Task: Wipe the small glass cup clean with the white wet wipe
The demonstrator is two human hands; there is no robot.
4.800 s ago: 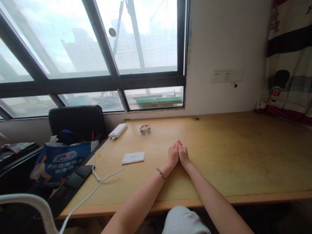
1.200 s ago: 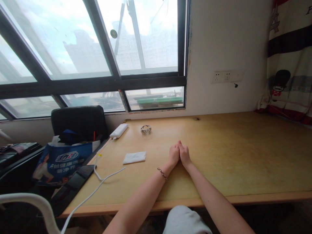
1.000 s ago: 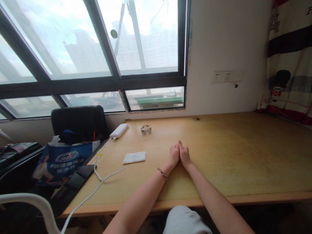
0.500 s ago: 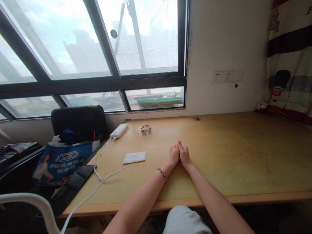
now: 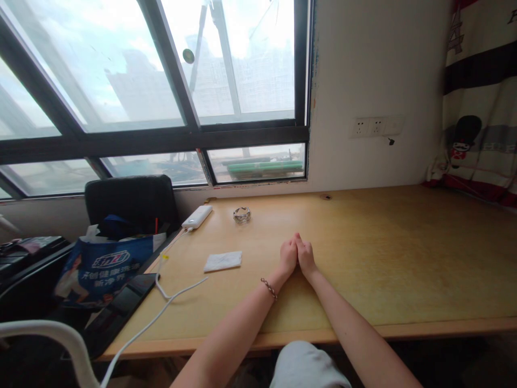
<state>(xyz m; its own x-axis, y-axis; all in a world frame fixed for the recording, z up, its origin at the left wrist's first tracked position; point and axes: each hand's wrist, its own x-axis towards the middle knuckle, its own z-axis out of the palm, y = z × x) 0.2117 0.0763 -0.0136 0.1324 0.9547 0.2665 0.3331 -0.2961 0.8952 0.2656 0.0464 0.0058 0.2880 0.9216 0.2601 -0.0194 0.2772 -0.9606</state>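
My left hand [image 5: 288,255] and my right hand [image 5: 306,256] rest against each other above the wooden table [image 5: 388,258]. Both are closed, with fingers curled in and thumbs side by side at the top. Whatever lies inside them, if anything, is hidden. A beaded bracelet [image 5: 269,289] circles my left wrist. To the left of my hands lies a folded white tissue [image 5: 223,261], apart from them. Farther back stands a clear glass ashtray-like dish [image 5: 242,215].
A white power bank [image 5: 197,217] sits at the table's left edge, its white cable [image 5: 161,311] running toward me. Beyond that edge are a blue shopping bag [image 5: 107,269] and a black chair [image 5: 131,199]. A patterned curtain [image 5: 480,102] hangs at the right.
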